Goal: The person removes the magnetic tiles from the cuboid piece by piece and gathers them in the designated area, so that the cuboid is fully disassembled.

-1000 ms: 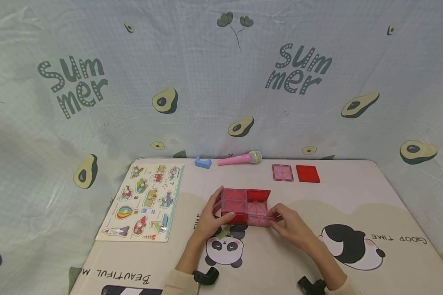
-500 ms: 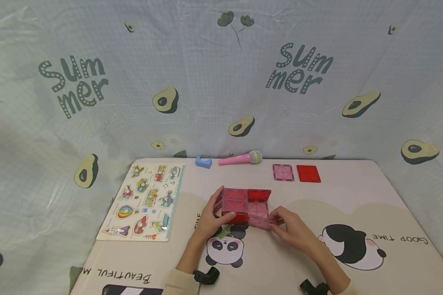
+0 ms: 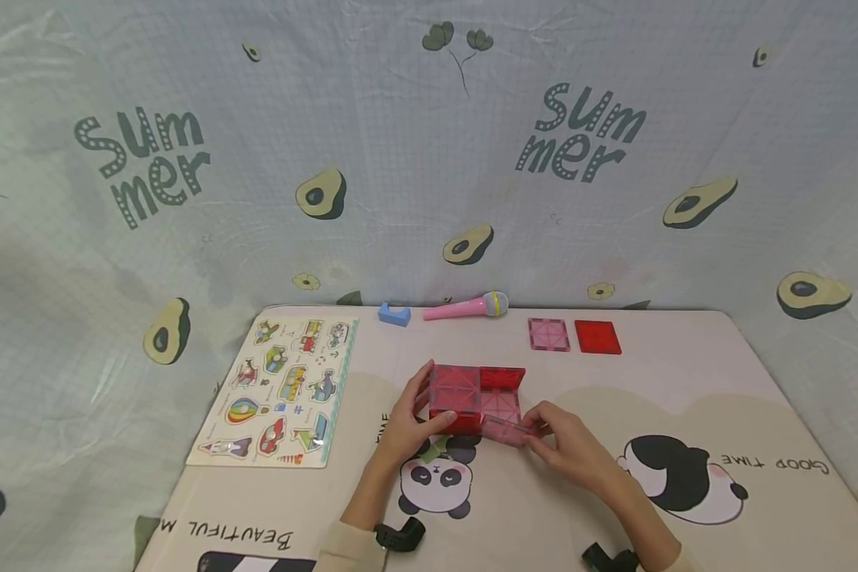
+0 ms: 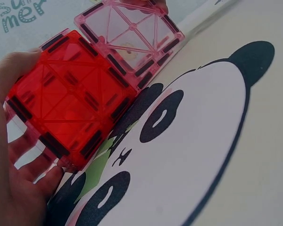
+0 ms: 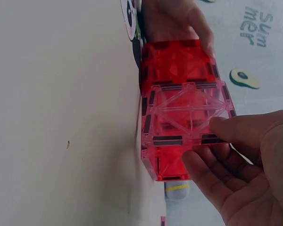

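A cube of see-through red and pink magnetic tiles (image 3: 454, 388) stands in the middle of the table, with a red tile on its near face. My left hand (image 3: 403, 423) grips its left side, thumb on the near face. Joined to the cube's right is a part with a pink floor tile (image 3: 499, 405) and an upright red tile (image 3: 502, 379) at the back. My right hand (image 3: 563, 438) pinches a pink magnetic tile (image 5: 191, 110) between thumb and fingers. This tile stands at that part's near side, its left edge by the cube and its right end angled outward.
A loose pink tile (image 3: 548, 334) and a loose red tile (image 3: 597, 337) lie at the back right. A pink toy microphone (image 3: 465, 307) and a blue block (image 3: 394, 315) lie along the back edge. A vehicle picture board (image 3: 275, 393) lies on the left.
The right end of the pink tile has swung toward me, away from the pink floor tile, together with my right hand. My left hand and the cube have stayed in place.
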Demonstrator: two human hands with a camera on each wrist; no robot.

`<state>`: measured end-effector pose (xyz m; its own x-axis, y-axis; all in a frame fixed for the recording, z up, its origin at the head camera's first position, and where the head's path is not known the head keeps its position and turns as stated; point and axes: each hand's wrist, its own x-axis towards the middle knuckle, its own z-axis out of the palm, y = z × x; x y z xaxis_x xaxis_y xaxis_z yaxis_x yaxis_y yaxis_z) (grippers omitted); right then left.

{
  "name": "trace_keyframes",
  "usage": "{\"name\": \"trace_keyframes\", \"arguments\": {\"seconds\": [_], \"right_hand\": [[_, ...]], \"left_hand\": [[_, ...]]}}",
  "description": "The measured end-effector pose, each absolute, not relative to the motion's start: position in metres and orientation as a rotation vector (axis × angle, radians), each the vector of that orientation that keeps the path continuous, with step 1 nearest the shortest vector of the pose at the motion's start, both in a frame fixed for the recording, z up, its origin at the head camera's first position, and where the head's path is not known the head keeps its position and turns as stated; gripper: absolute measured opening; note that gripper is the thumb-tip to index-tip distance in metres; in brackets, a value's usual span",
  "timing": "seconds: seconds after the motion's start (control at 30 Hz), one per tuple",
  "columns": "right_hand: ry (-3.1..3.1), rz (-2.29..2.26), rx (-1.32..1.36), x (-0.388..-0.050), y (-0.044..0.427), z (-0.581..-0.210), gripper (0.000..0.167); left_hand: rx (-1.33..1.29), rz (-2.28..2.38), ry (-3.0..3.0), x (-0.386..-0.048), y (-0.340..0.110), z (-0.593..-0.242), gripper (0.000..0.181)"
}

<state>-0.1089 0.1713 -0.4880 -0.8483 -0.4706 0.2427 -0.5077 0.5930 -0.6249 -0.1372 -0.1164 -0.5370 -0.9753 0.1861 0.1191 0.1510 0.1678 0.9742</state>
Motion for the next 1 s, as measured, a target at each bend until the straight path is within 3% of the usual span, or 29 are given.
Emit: {"name": "trace_keyframes", "arguments": {"seconds": [0.43,0.73,1.0], "right_hand": [[-2.776,1.126,0.789,-0.105,0.179,-0.480,0.025],[-2.751,1.110,0.747,-0.104,0.184,-0.478,0.024],[-2.766,1.114,0.675,-0.106,0.189,-0.475,0.026]], "left_hand": [[0.379,1.956,2.353,-0.121,-0.117,-0.493,0.087],[0.323,1.988,2.368,-0.135,-0.116,-0.533,0.090],[0.333,1.975,2.362,-0.134,-0.116,-0.528,0.091]]}}
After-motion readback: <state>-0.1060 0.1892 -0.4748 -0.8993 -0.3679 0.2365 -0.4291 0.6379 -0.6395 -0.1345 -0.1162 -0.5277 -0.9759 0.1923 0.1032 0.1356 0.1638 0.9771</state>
